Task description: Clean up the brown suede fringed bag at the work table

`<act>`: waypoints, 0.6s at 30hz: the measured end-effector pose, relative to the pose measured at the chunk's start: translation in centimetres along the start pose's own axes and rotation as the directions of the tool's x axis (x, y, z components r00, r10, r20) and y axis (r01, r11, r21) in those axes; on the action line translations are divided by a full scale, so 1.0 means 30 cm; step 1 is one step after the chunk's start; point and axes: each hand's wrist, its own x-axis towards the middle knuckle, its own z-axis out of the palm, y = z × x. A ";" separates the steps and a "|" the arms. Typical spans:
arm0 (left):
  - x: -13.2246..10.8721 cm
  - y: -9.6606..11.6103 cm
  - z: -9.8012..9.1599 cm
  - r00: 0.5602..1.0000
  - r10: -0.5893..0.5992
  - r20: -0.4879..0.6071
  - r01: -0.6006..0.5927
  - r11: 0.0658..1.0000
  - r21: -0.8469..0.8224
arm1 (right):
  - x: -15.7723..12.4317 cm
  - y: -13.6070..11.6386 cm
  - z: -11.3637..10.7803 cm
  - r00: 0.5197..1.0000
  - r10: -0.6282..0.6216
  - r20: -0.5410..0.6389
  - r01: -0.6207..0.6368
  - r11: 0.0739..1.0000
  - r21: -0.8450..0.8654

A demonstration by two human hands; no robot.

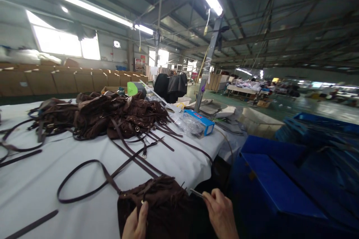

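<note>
My left hand (136,223) rests at the bottom edge on a dark brown fringed suede bag (159,205), thumb pressed against its top near a small metal ring. My right hand (220,213) is closed around a thin metal tool (196,193) whose tip pokes out to the left, just over the bag's right side. The bag's long brown strap (84,179) loops leftward across the white table cover (42,179).
A heap of similar brown bags and straps (112,115) lies further back on the table. A blue box (203,121) and clear plastic wrap (190,125) sit at the far right corner. Blue crates (280,179) stand to the right. Cardboard boxes (56,80) line the back.
</note>
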 end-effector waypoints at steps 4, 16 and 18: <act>-0.008 0.029 0.005 0.996 -0.029 0.081 0.029 1.000 0.003 | -0.010 -0.113 -0.098 0.948 -0.250 -0.197 0.264 0.963 0.048; -0.041 -0.017 -0.012 0.997 -0.070 0.014 0.071 0.997 -0.019 | -0.093 -0.351 0.034 0.983 0.170 0.074 -0.165 0.618 0.769; -0.038 -0.031 0.001 0.999 -0.054 0.007 0.054 0.997 -0.051 | -0.101 -0.369 0.064 0.925 0.326 0.197 -0.341 0.474 0.812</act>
